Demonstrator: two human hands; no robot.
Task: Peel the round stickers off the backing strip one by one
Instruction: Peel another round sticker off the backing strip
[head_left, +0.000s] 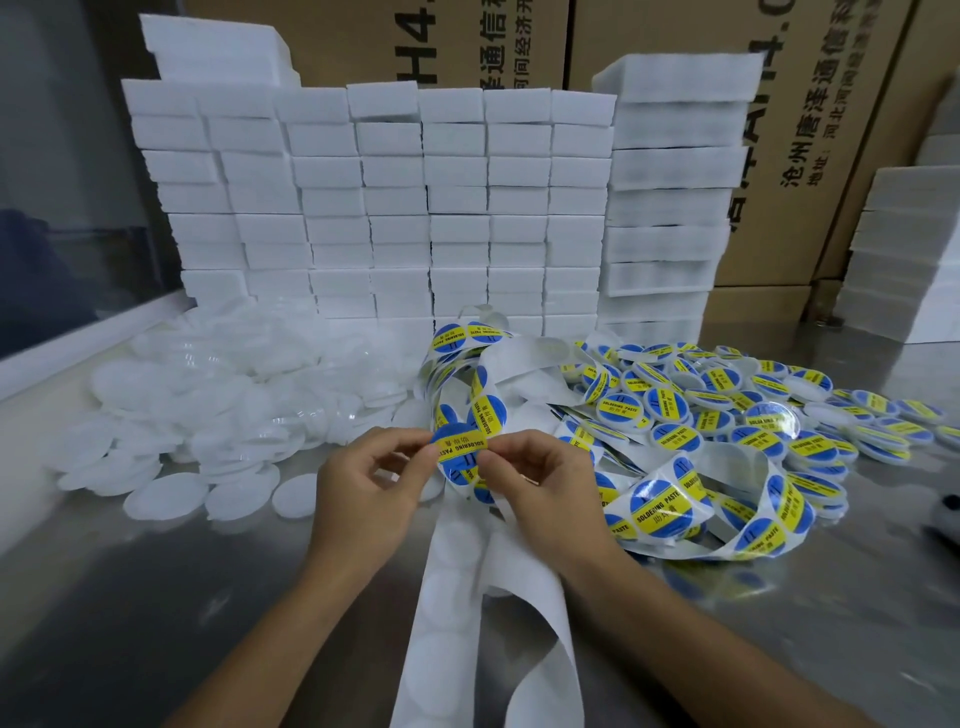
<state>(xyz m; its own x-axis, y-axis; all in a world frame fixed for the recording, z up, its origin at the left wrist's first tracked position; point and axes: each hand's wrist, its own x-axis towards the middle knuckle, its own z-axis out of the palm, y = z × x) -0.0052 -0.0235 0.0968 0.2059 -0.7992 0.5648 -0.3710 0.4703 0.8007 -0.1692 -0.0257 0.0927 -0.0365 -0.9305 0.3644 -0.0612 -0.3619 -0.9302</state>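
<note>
**Peeling a round sticker from the strip**

My left hand (371, 483) pinches the left edge of a round sticker (460, 446) between thumb and forefinger; my right hand (540, 486) pinches the backing strip (457, 597) at the sticker's right edge. The sticker, blue with a yellow "SOLDERING PASTE" band, sits between my fingertips above the steel table (156, 623). How far it has lifted cannot be told. I judge the peel to be under way. The next move calls for drawing the sticker leftward while my right hand keeps the strip taut. Emptied strip trails toward me; unpeeled strip coils to the right, near a heap of labelled lids (727, 395).
</note>
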